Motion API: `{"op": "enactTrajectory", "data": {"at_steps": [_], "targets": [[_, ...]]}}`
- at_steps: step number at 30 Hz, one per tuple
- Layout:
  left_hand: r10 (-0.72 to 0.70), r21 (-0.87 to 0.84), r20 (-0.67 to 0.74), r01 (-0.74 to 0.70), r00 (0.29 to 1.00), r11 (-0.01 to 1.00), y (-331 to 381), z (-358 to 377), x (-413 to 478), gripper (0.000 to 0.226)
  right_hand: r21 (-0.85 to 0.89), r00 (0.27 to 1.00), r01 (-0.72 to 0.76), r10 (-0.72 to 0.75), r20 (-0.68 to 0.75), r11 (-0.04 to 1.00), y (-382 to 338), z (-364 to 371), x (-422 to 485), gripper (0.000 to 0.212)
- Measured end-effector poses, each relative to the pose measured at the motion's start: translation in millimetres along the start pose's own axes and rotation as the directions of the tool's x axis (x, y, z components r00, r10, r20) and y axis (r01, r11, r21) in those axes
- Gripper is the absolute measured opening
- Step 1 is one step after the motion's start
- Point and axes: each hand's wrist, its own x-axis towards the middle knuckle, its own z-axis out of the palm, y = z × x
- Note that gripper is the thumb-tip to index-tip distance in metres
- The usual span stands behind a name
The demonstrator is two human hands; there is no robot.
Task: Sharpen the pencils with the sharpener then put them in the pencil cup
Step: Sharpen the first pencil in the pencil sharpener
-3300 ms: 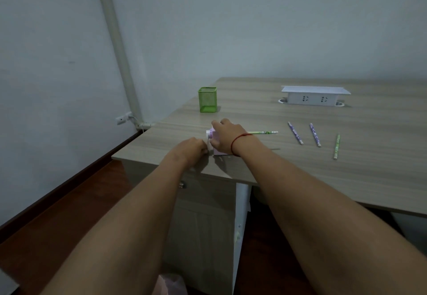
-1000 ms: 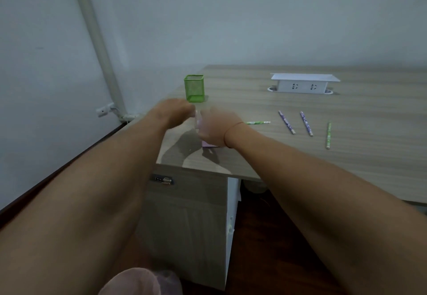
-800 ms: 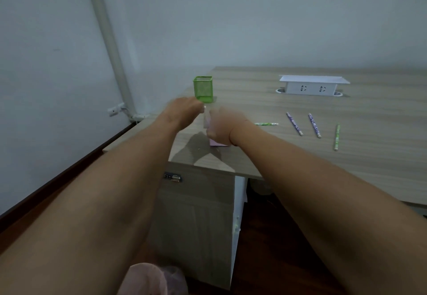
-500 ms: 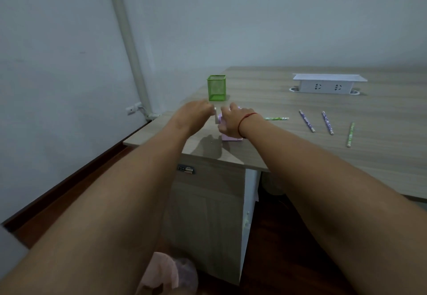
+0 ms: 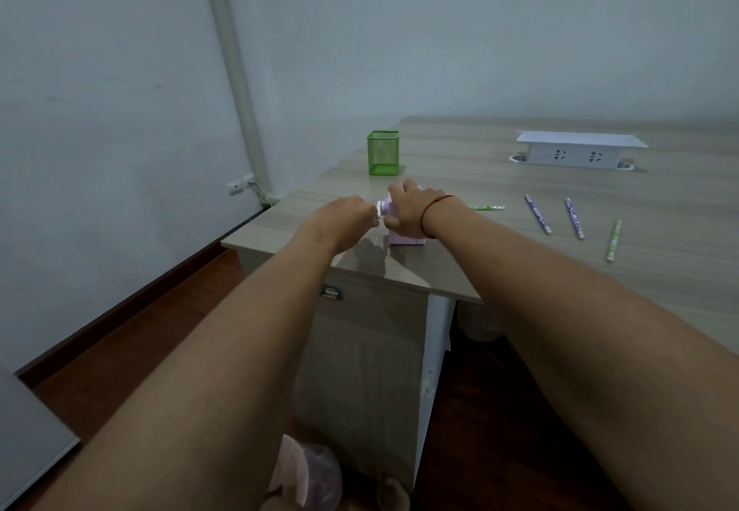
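A pink crank sharpener [image 5: 404,237] stands near the desk's front left corner. My right hand [image 5: 412,211] is clamped over its top and holds it down. My left hand [image 5: 352,217] sits at its left end, fingers curled round the white crank handle [image 5: 380,209]. A green pencil [image 5: 486,207] sticks out from behind my right wrist, on the sharpener's right side. Two purple pencils [image 5: 538,214] [image 5: 574,217] and another green pencil [image 5: 614,240] lie loose on the desk to the right. The green mesh pencil cup [image 5: 383,152] stands just behind the sharpener.
The wooden desk [image 5: 600,270] ends in an edge right under my forearms, with a drawer handle [image 5: 330,293] below. A white socket box [image 5: 576,149] sits at the back right. A white pipe [image 5: 236,82] runs down the left wall.
My left hand rose towards the cup and has come back down level with the sharpener's left end. My right hand has stayed on the sharpener. The camera view has shifted.
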Motion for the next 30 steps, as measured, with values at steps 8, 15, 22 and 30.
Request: {"op": "enactTrajectory", "data": {"at_steps": [8, 15, 22, 30], "targets": [[-0.067, -0.038, 0.057, 0.070, 0.996, 0.997, 5.8, -4.7, 0.8, 0.025, -0.034, 0.999, 0.033, -0.032, 0.012, 0.999, 1.3, -3.9, -7.1, 0.051], [-0.082, -0.012, 0.048, 0.083, 0.995, 0.997, 6.6, -2.9, -0.1, 0.025, -0.011, 1.000, 0.015, -0.015, -0.007, 1.000, 1.8, -1.7, -4.8, 0.054], [-0.077, 0.060, 0.136, 0.070, 0.988, 0.996, 7.7, 20.5, -0.7, 0.022, -0.008, 0.999, 0.004, -0.004, -0.033, 1.000, 2.2, 2.3, -0.4, 0.058], [-0.005, 0.035, 0.276, -0.005, 0.961, 0.999, -8.2, 19.6, 37.0, 0.028, 0.003, 0.995, 0.049, -0.048, -0.088, 0.999, 9.9, 7.6, 4.6, 0.055]]}}
